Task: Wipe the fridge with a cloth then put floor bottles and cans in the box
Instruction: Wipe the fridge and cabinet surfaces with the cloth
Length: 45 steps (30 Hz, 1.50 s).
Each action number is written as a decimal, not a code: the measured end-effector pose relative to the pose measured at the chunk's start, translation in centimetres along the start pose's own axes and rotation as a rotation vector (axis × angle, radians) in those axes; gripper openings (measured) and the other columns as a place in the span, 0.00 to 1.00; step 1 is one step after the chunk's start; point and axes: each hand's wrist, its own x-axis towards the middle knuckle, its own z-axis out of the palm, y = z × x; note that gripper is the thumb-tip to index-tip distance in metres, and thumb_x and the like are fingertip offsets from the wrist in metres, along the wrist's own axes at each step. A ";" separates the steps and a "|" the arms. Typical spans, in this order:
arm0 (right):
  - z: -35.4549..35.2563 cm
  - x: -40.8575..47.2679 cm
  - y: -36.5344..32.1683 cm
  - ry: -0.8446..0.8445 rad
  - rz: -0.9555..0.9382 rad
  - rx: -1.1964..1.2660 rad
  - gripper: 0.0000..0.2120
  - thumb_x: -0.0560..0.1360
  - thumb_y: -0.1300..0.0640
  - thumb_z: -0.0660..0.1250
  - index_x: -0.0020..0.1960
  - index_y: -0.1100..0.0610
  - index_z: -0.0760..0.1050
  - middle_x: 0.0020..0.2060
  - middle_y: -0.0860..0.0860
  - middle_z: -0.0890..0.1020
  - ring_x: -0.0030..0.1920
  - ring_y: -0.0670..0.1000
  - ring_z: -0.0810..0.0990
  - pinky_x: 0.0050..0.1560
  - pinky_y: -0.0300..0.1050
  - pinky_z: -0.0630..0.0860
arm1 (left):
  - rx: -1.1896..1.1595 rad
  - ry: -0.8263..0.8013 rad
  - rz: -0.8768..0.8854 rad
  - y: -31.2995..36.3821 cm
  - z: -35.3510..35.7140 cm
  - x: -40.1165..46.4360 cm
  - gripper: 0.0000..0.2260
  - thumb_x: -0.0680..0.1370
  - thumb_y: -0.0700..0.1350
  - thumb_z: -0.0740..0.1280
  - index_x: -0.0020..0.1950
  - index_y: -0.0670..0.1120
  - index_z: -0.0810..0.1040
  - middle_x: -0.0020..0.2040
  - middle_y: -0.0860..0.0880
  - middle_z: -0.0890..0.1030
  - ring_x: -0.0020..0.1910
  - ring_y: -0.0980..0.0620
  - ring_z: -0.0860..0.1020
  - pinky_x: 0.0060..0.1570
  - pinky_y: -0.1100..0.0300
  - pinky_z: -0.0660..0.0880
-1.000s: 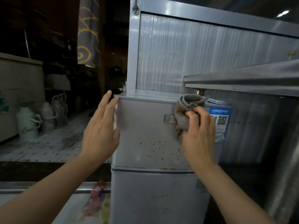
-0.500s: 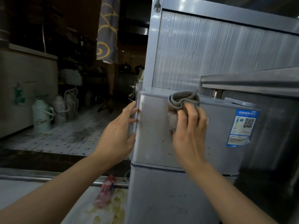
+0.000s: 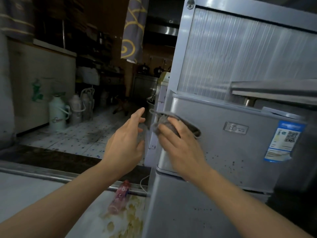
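While the two bare forearms are reaching in from the bottom edge, a pink-labelled plastic bottle (image 3: 120, 197) is being seen lying on its side on the pale floor, just beside the foot of the silver two-door fridge (image 3: 228, 152), with a yellowish spill (image 3: 127, 219) spread around its lower end. Further up, a crumpled grey cloth (image 3: 164, 123) is being pressed against the left edge of the upper fridge door by the right hand (image 3: 181, 145), whose fingers are being curled over the bunched fabric; a loose strip of it is being trailed rightward across the door. Just beside it, the left hand (image 3: 126, 143) is being held in the air off the fridge's side, fingers straight and spread, nothing gripped. Dark specks are being shown across the door's lower part, and a blue-and-white sticker with a QR code (image 3: 283, 140) is being shown stuck near its right edge. Beyond, white thermos jugs (image 3: 57, 111) are being seen standing on the speckled tile floor (image 3: 77, 134), and a grey cloth banner with yellow swirls (image 3: 133, 30) is being seen hanging overhead.
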 end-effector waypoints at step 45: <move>-2.6 -12.7 5.7 0.104 0.442 0.035 0.20 0.79 0.67 0.49 0.70 0.67 0.66 0.71 0.62 0.63 0.71 0.65 0.61 0.69 0.59 0.63 | -0.040 -0.076 -0.303 3.2 7.7 0.4 0.16 0.73 0.50 0.70 0.52 0.49 0.64 0.42 0.52 0.73 0.39 0.53 0.73 0.36 0.58 0.66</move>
